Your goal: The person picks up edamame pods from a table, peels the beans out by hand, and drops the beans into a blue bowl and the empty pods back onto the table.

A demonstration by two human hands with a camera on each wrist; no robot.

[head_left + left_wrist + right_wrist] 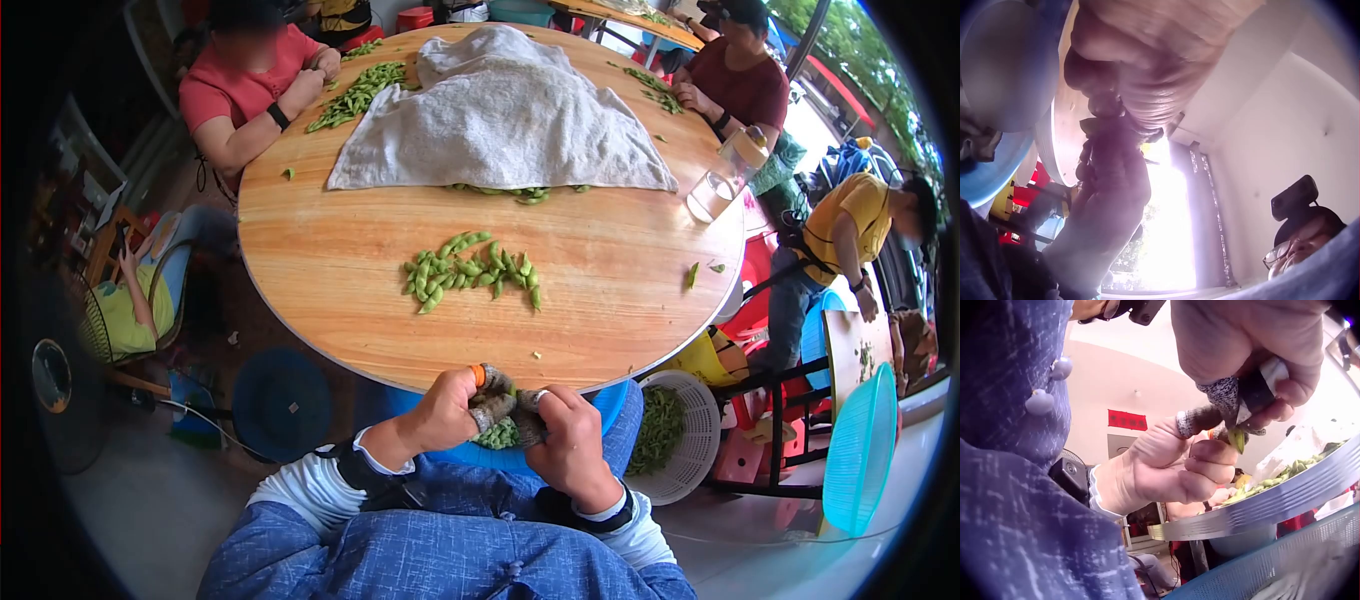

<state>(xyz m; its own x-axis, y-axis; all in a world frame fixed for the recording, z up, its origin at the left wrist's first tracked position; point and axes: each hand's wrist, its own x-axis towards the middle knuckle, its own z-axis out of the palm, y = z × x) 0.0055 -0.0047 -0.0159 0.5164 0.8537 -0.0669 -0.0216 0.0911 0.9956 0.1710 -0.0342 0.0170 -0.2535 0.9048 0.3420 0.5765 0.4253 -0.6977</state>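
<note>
At the near edge of the round table (330,300), the left hand (437,414) and right hand (571,447) meet, their cloth-wrapped fingers (1222,394) pinching one green pod (1237,439) above a blue basket (1297,556).

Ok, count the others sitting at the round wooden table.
2: one person in a pink shirt far left, one in a maroon shirt far right; others may be hidden.
</note>
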